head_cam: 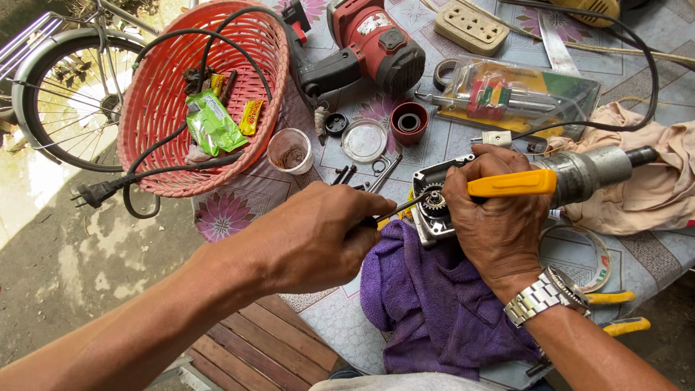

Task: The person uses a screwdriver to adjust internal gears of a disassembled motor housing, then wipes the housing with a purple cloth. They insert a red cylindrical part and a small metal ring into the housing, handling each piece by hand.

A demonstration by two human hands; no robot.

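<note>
Head view: the right hand (499, 217) clamps the drill body (579, 174) and a yellow-handled tool (510, 184) over the purple cloth (434, 304); the left hand (318, 235) grips a thin probe (402, 208), probably a pick, at the exposed gear (434, 199). Keep the body braced and the tip light.

Clutter we saw across the patterned tabletop

We saw a red woven basket (159, 108) holding green packets (212, 123) and a black cord with plug (93, 192), a red power tool (369, 43), a small plastic cup (290, 150), a beige socket strip (471, 27), a packaged tool set (517, 98), a purple cloth (434, 311) and a bicycle wheel (61, 94).
</note>
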